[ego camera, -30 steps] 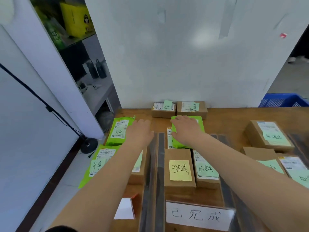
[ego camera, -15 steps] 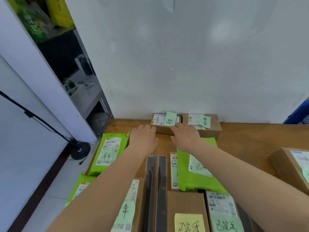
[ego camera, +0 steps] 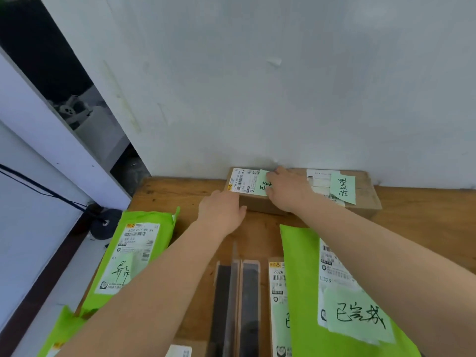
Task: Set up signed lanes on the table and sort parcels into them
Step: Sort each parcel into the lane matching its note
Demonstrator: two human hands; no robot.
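Observation:
Two small cardboard parcels stand against the wall at the far edge of the wooden table [ego camera: 180, 194]. My left hand [ego camera: 222, 211] touches the front left corner of the left box [ego camera: 244, 184], which bears a white label and a green note. My right hand [ego camera: 288, 190] lies on top of that box, fingers over the note. The right box [ego camera: 360, 191] carries its own green note. A green mailer [ego camera: 309, 292] with a handwritten note lies below my right arm, and another green mailer [ego camera: 136, 251] lies at the left.
A dark lane divider [ego camera: 237, 305] runs down the middle of the table between the parcels. A narrow box with a label [ego camera: 277, 292] lies beside the mailer. The white wall [ego camera: 283, 86] is right behind the boxes. The table's left edge drops to the floor.
Both hands have moved forward from the green mailers to the left box at the wall. The view has come closer and tilted toward the back edge.

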